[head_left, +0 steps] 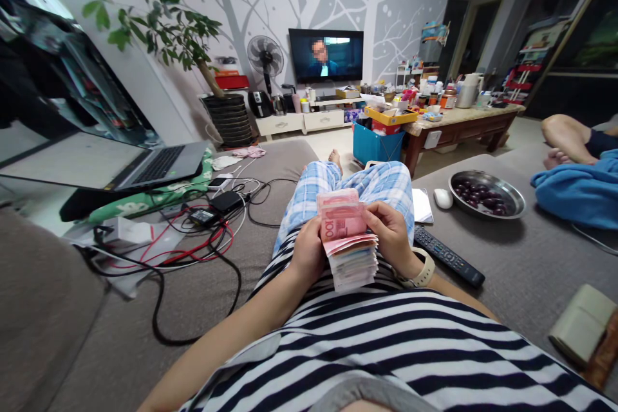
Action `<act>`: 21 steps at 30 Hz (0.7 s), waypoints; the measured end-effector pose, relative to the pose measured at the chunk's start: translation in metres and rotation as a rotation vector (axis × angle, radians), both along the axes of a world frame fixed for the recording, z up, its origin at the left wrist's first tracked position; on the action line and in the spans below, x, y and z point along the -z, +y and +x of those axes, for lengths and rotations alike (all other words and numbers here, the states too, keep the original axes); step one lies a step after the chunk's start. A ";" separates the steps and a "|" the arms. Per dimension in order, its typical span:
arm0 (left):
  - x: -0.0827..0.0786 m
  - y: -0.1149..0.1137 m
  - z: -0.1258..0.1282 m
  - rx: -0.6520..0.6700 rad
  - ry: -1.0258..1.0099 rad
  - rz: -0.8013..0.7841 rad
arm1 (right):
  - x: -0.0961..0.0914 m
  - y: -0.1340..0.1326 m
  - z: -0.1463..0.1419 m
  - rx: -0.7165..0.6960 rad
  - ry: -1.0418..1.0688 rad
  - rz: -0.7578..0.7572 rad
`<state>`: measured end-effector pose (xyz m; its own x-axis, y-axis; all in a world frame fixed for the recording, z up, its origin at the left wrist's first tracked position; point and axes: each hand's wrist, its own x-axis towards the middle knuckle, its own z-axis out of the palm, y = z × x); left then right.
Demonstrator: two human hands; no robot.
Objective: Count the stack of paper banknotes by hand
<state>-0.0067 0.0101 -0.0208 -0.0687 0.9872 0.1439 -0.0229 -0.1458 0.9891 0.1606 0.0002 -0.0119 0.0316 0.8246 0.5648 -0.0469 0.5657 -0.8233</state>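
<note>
Stack of banknotes [348,241] held over the lap, against the striped shirt — left hand [307,251] clasped around its left edge, right hand [393,235] gripping the right side, thumb on the top pink note. Remote control [448,256] on the grey sofa [521,264] just right of the wrist. Farther: mouse [443,198], metal bowl [486,193] of dark fruit. Left — laptop [154,167], tangled cables [203,238]. Far wall: television [326,55], switched on.

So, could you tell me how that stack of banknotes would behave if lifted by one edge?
Probably floppy: the top notes of the stack of banknotes curl upward. Its lower edges look fanned, so sheets could slip apart unless left hand and right hand pinch firmly.
</note>
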 end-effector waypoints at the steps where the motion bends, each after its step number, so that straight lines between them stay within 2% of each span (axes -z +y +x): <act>1: -0.001 -0.001 0.000 0.012 0.016 0.004 | 0.000 0.000 0.000 -0.002 0.001 0.001; 6: -0.007 -0.004 0.000 0.028 0.043 0.028 | -0.001 0.000 0.000 0.009 -0.002 -0.004; 14: -0.013 -0.006 0.003 0.028 -0.036 -0.013 | 0.000 0.001 0.001 -0.009 0.004 -0.007; 21: -0.011 -0.006 0.001 0.038 0.004 0.031 | 0.001 -0.001 0.002 -0.016 0.000 0.032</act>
<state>-0.0054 0.0045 -0.0101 -0.0302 0.9842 0.1742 -0.0247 -0.1750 0.9843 0.1630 -0.0005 -0.0128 0.0189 0.8067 0.5907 -0.0564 0.5907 -0.8049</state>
